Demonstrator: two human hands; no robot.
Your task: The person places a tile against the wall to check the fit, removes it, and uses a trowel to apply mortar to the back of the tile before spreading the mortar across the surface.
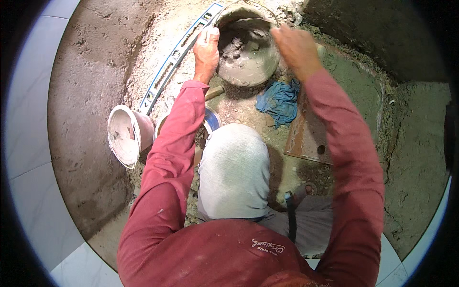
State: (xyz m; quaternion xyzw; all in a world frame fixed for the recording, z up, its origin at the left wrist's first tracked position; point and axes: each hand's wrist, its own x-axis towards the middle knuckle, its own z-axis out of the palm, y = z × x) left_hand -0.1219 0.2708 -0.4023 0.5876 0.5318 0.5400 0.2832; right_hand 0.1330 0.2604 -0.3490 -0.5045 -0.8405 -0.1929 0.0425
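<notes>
Both my arms reach to a bucket point(252, 71) at the far middle, tipped so that its inside faces me. Grey wet mortar point(234, 48) clings in lumps to its inner wall. My left hand point(206, 55) is closed on the left side of its rim, thumb uppermost. At the right side of the rim, my right hand point(297, 51) is closed too, its fingertips partly hidden. The thin wire handle arches over the far edge, close to the right hand. A crumpled blue cloth point(278, 102) lies on the ground just below the bucket.
A long blue-edged spirit level point(174, 60) lies left of the bucket. Nearer, a white bucket point(125, 134) rests tilted beside my left forearm. A brown tile point(306, 136) with a hole lies at right, near my sandalled foot. Rough plastered walls point(86, 110) enclose the rubble floor.
</notes>
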